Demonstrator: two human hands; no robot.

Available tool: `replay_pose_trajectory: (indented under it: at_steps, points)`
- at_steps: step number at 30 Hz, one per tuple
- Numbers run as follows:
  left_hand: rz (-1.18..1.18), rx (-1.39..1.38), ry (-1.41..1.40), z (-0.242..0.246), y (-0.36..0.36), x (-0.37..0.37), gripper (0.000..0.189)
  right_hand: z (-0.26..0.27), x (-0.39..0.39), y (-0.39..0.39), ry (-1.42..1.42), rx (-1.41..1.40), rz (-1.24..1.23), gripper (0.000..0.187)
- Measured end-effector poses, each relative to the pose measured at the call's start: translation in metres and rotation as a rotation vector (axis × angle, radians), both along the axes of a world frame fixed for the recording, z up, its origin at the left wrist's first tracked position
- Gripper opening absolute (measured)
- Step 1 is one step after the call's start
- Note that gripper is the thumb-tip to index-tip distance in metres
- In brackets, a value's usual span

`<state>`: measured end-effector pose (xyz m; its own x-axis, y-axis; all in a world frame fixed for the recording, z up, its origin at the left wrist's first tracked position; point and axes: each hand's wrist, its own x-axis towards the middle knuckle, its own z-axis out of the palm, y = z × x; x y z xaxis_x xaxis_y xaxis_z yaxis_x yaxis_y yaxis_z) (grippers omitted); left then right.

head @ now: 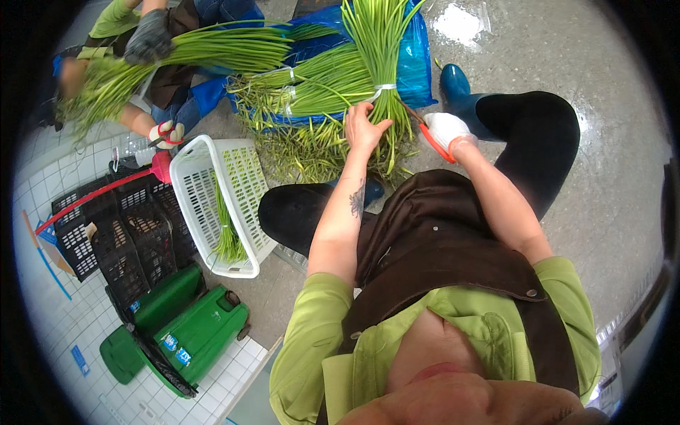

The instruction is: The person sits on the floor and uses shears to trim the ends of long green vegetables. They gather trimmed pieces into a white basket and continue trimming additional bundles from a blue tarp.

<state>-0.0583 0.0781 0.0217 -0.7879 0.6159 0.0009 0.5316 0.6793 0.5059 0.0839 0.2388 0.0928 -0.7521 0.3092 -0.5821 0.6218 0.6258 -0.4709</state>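
Observation:
A large bundle of long green stems, likely garlic scapes, lies before me, bound by a white tie. My bare left hand is at the bundle's left side just below the tie, thumb and fingers apart, its thumb against the stems. In a white glove, my right hand grips scissors with orange-red handles. Their blades reach the bundle's right edge below the tie. Beneath and left of it, more tied bundles rest on a blue plastic bag.
Loose trimmings litter the floor. At my left stands a white slotted basket with a small tied bunch inside. Black crates and a green wheeled bin are beyond. A co-worker's gloved hand holds another bundle; their other holds red-handled scissors.

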Motion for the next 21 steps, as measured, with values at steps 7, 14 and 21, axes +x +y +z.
replay_pose_trajectory:
  at_steps: [7,14,21]
  points:
    - [0.094,0.065,-0.475,-0.031,-0.033,0.000,0.057,-0.007,-0.005,-0.007,0.094,-0.011,0.018,0.031]
    - [0.117,0.062,-0.768,-0.003,-0.023,-0.013,0.044,-0.013,0.000,-0.010,0.102,-0.130,0.092,0.028]
    - [0.218,0.216,-1.380,0.023,-0.025,-0.029,0.025,-0.008,0.000,-0.012,0.150,-0.209,0.136,0.027]
